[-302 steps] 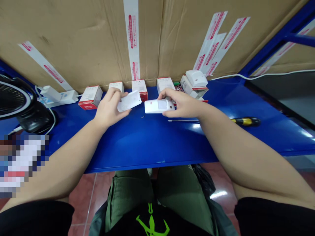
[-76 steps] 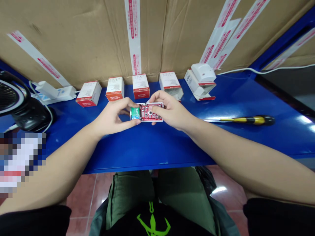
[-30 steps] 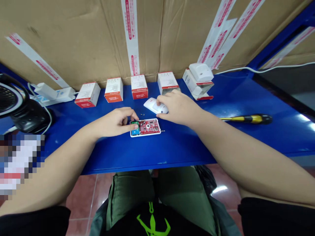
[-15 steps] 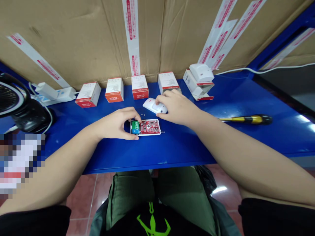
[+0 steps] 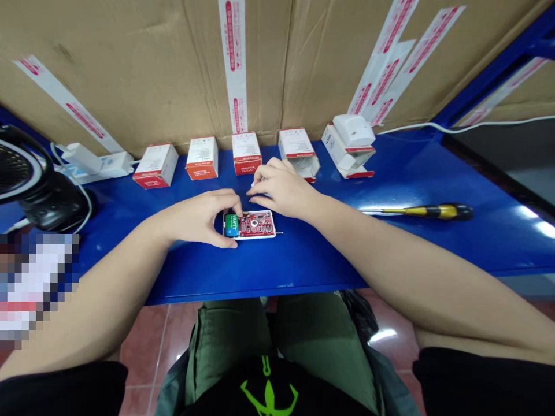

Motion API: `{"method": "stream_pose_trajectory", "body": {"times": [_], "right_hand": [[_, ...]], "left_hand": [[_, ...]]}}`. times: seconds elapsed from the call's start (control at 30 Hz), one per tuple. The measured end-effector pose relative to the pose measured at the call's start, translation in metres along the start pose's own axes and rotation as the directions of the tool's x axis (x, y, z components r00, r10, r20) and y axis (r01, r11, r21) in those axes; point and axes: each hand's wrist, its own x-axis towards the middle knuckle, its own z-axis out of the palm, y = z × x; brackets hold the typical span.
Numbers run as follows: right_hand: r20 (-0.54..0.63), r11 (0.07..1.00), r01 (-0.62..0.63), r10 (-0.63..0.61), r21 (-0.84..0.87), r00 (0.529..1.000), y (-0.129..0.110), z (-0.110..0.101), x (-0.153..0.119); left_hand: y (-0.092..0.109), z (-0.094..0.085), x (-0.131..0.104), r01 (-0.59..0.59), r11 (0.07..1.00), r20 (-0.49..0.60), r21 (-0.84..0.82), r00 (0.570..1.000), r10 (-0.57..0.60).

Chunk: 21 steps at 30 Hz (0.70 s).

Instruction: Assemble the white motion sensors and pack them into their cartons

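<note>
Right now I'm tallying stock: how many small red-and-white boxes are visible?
5, in a row along the cardboard: leftmost box, second box, middle box, fourth box, rightmost box under a white housing.

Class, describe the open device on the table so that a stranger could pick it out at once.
Find the blue table and the row of boxes along its back. In front of these, the left hand curls around one end of the flat open device. Unlike its neighbours, it shows a bare red circuit board and a green-and-blue block.
</note>
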Motion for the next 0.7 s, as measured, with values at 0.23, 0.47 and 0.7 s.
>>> {"method": "stream_pose_trajectory", "body": {"times": [0.23, 0.47, 0.7], "right_hand": [[0.015, 0.994, -0.100, 0.100, -0.040, 0.995, -0.011, -0.005, 0.000], [0.122, 0.991, -0.122, 0.128, -0.052, 0.984, -0.018, -0.009, 0.001], [-0.028, 0.971, -0.110, 0.119, 0.212, 0.993, -0.007, -0.018, -0.009]], "left_hand": [[0.001, 0.006, 0.002, 0.041, 0.999, -0.026, -0.021, 0.999, -0.042], [-0.001, 0.010, 0.002, 0.020, 1.000, -0.052, -0.024, 0.998, -0.021], [-0.002, 0.015, 0.006, -0.103, 0.995, -0.061, -0.016, 0.993, 0.102]]}}
